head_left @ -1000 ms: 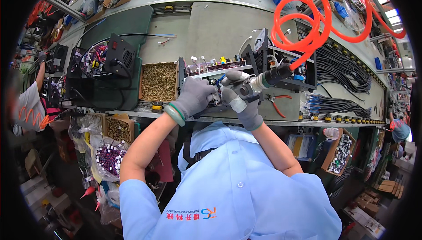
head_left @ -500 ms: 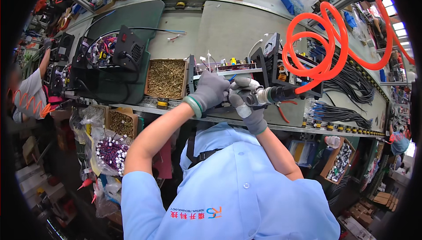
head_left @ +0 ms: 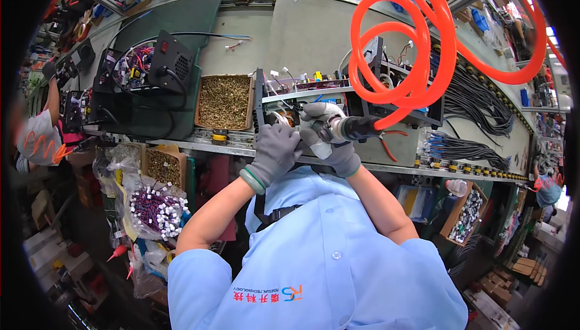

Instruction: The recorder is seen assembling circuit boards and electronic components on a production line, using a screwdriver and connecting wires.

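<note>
My right hand (head_left: pixel 331 145), in a grey glove with pale fingertips, is wrapped round an air screwdriver (head_left: pixel 357 128). An orange coiled air hose (head_left: pixel 417 97) runs up from its black end. My left hand (head_left: pixel 277 152), in a grey glove, is closed with fingers bent together beside the tool's front end; whatever it pinches is hidden. Both hands are at the near side of an open black-framed electronic unit (head_left: pixel 258 97), which has a pale metal strip, circuit boards and white connectors inside. The tool's tip is hidden by my fingers.
Left of the unit stands a box of small brass-coloured screws (head_left: pixel 225 103). Farther left, a black device with a fan grille (head_left: pixel 181 64) lies on a green mat. Red-handled pliers (head_left: pixel 389 145) and black cable bundles (head_left: pixel 480 100) lie right. A co-worker's arm (head_left: pixel 53 100) shows far left.
Both hands have moved down toward me, the left hand also turning more upright. The screwdriver and the orange hose have shifted left.
</note>
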Demonstrator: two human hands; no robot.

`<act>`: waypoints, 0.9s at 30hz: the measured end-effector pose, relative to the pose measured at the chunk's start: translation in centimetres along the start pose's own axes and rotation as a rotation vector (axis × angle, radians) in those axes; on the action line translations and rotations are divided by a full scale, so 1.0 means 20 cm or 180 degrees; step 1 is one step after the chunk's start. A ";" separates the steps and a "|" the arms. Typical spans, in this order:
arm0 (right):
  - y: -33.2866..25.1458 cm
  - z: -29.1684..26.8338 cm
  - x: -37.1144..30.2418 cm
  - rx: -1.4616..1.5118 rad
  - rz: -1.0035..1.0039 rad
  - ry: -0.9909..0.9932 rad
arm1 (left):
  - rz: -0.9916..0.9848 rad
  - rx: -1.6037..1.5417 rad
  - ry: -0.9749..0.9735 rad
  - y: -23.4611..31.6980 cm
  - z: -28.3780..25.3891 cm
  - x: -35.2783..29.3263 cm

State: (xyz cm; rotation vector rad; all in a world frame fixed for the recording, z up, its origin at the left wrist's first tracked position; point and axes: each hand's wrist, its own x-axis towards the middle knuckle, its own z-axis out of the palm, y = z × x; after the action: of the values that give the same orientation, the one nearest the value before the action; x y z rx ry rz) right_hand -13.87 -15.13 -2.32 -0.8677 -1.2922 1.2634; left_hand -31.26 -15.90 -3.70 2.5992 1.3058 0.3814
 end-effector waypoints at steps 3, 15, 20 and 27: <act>-0.04 0.04 0.04 0.0118 -0.0224 0.0580 | -0.0078 0.0010 -0.0058 -0.01 0.02 -0.01; 0.05 0.02 -0.01 -0.1160 -0.0013 -0.0224 | -0.0312 -0.0337 -0.0082 -0.01 0.07 0.00; -0.02 0.03 -0.01 -0.0196 0.0156 -0.0125 | -0.0844 -0.1903 0.0301 -0.01 -0.05 0.01; -0.09 0.12 -0.04 0.0062 0.0019 0.0836 | -0.2780 -0.7011 0.0129 -0.12 -0.25 -0.12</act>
State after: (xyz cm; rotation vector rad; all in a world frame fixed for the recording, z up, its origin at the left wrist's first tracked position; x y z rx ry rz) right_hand -15.74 -16.72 -0.47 -0.9883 -1.0677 1.1227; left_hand -36.01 -16.15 -0.10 0.1886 0.7578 0.8650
